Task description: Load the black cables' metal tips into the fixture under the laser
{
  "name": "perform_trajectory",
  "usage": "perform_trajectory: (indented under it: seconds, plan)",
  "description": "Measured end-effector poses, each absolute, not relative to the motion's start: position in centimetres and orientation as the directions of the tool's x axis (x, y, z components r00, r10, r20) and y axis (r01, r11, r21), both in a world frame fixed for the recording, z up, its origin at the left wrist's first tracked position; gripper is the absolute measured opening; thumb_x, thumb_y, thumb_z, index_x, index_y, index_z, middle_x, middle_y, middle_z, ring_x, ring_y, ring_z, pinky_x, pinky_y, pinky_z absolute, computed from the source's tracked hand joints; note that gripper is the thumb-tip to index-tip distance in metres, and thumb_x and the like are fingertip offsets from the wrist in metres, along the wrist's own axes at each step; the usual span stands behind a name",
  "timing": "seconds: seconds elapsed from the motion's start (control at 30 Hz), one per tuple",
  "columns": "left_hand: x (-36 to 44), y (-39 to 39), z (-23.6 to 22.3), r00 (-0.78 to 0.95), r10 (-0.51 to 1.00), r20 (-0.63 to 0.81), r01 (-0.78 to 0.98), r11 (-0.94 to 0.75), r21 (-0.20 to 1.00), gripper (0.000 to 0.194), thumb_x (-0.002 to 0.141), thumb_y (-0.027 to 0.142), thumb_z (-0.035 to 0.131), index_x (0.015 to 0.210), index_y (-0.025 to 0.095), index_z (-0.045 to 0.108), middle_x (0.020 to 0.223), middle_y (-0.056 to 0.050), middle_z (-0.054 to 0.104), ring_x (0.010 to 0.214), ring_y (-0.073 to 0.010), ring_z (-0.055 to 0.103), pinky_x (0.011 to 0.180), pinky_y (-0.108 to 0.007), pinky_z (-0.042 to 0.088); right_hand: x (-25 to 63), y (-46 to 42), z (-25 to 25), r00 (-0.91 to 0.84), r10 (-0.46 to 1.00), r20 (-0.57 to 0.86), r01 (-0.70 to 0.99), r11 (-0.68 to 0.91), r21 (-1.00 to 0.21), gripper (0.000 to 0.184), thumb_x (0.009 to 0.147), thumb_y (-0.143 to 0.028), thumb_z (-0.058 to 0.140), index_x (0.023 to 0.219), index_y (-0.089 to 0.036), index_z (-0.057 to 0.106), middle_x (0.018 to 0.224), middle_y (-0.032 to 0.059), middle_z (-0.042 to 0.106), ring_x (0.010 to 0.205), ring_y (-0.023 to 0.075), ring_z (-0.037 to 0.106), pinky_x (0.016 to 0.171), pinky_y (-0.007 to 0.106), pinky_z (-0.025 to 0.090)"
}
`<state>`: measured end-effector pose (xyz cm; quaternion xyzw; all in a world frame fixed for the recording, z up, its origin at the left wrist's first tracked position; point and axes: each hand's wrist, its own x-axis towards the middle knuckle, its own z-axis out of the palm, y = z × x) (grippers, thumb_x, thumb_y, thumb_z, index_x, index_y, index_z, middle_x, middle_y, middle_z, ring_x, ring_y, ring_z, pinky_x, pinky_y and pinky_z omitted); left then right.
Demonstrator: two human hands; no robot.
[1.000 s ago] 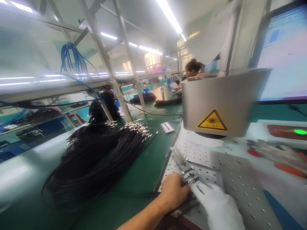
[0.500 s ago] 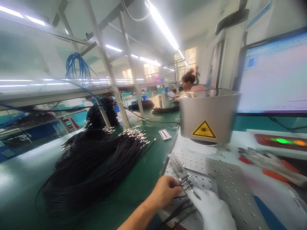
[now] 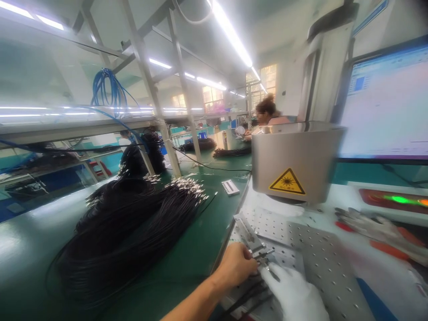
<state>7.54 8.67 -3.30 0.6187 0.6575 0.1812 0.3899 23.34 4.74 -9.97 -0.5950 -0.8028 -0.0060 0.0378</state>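
My left hand (image 3: pixel 239 265), bare, is closed in a pinch at the near end of a metal jig (image 3: pixel 247 231); what lies between its fingertips is hidden. Close beside it, my right hand (image 3: pixel 296 290) wears a white glove. Thumb and forefinger of that hand close round a small silvery metal piece (image 3: pixel 266 265) at the jig's end. Black cables (image 3: pixel 245 298) run below both hands, partly covered by them. Under the jig lies a perforated metal plate (image 3: pixel 326 261).
A laser machine head (image 3: pixel 296 160) with a yellow warning sign stands beyond the jig. Bundled black cables (image 3: pixel 133 240) with metal tips cover the green table at left. Gloves (image 3: pixel 377 227) lie at right, below a monitor (image 3: pixel 388 98). A person (image 3: pixel 265 111) sits farther back.
The view has shifted slightly, so the machine and monitor appear farther right. Both hands stay at the jig's near end, the left slightly nearer the right; the small metal parts there have turned a little.
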Motion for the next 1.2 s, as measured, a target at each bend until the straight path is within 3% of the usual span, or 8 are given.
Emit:
perform_trajectory:
  seconds: [0.13,0.3,0.47,0.57,0.7,0.83,1.07,1.2]
  plan:
    - [7.9,8.6,-3.4,0.09,0.959,-0.268,0.692,0.133,0.709,0.014,0.061,0.021,0.061,0.054,0.019,0.049,0.049,0.007,0.04,0.055,-0.01,0.038,0.053,-0.027,0.027,23.5,4.8,-10.0,-0.292,0.954,0.063,0.953,0.296,-0.066,0.065,0.07,-0.007,0.059,0.125,-0.042,0.062,0.132,0.0007,0.06,0.11,0.0248,0.058,0.072,0.029,0.051]
    - [8.3,8.6,-3.5,0.104,0.98,-0.167,0.778,0.024,0.628,0.019,0.06,0.018,0.057,0.05,0.02,0.042,0.049,0.005,0.039,0.057,-0.0116,0.041,0.054,-0.028,0.025,23.3,4.8,-10.0,-0.293,0.956,0.023,0.956,0.293,-0.022,0.071,0.068,-0.005,0.057,0.129,-0.041,0.059,0.135,0.0011,0.058,0.113,0.026,0.057,0.072,0.03,0.051]
    - [8.5,8.6,-2.8,0.089,0.968,-0.233,0.801,0.069,0.594,0.016,0.06,0.015,0.06,0.051,0.019,0.048,0.051,0.005,0.039,0.06,-0.0122,0.044,0.056,-0.026,0.029,23.1,5.0,-10.2,-0.295,0.954,-0.061,0.954,0.297,0.033,0.081,0.067,0.001,0.052,0.134,-0.044,0.054,0.145,-0.0033,0.048,0.117,0.0277,0.056,0.074,0.036,0.056]
    - [8.5,8.6,-2.7,0.086,0.96,-0.266,0.79,0.097,0.605,0.007,0.06,0.015,0.064,0.057,0.017,0.058,0.054,0.004,0.044,0.064,-0.013,0.047,0.06,-0.025,0.033,23.3,5.3,-10.5,-0.333,0.943,-0.028,0.943,0.333,0.02,0.079,0.071,0.002,0.048,0.135,-0.043,0.054,0.148,-0.0076,0.041,0.122,0.0271,0.053,0.076,0.038,0.058]
    - [8.3,9.0,-3.1,0.08,0.957,-0.28,0.769,0.12,0.628,0.012,0.059,0.016,0.069,0.071,0.015,0.066,0.066,0.002,0.057,0.068,-0.0141,0.05,0.065,-0.026,0.038,23.6,5.4,-10.0,-0.389,0.919,0.062,0.921,0.389,0.011,0.074,0.073,0.006,0.04,0.128,-0.04,0.062,0.141,-0.008,0.05,0.12,0.0239,0.056,0.084,0.035,0.058]
    - [8.1,9.7,-3.7,0.106,0.938,-0.33,0.752,0.142,0.644,0.013,0.057,0.016,0.073,0.068,0.016,0.065,0.057,0.004,0.054,0.065,-0.0147,0.053,0.064,-0.026,0.04,23.8,5.3,-9.1,-0.377,0.914,0.15,0.922,0.386,-0.029,0.072,0.077,0.005,0.034,0.132,-0.033,0.061,0.131,0.0,0.06,0.114,0.0214,0.059,0.084,0.031,0.058]
    - [7.5,10.6,-3.6,0.187,0.885,-0.425,0.704,0.181,0.686,0.016,0.056,0.016,0.076,0.065,0.018,0.063,0.05,0.006,0.051,0.057,-0.0157,0.056,0.057,-0.027,0.042,23.2,6.0,-7.9,-0.398,0.916,0.058,0.917,0.399,-0.004,0.064,0.074,0.003,0.042,0.122,-0.03,0.066,0.115,0.0021,0.068,0.099,0.024,0.062,0.072,0.031,0.056]
    - [6.5,10.5,-2.8,0.196,0.934,-0.298,0.673,0.093,0.733,0.008,0.063,0.019,0.071,0.066,0.017,0.064,0.057,0.005,0.054,0.06,-0.0129,0.053,0.059,-0.025,0.039,22.9,6.4,-8.8,-0.379,0.925,0.029,0.925,0.379,0.008,0.061,0.077,-0.002,0.047,0.125,-0.035,0.065,0.126,0.0013,0.063,0.102,0.0257,0.062,0.071,0.033,0.055]
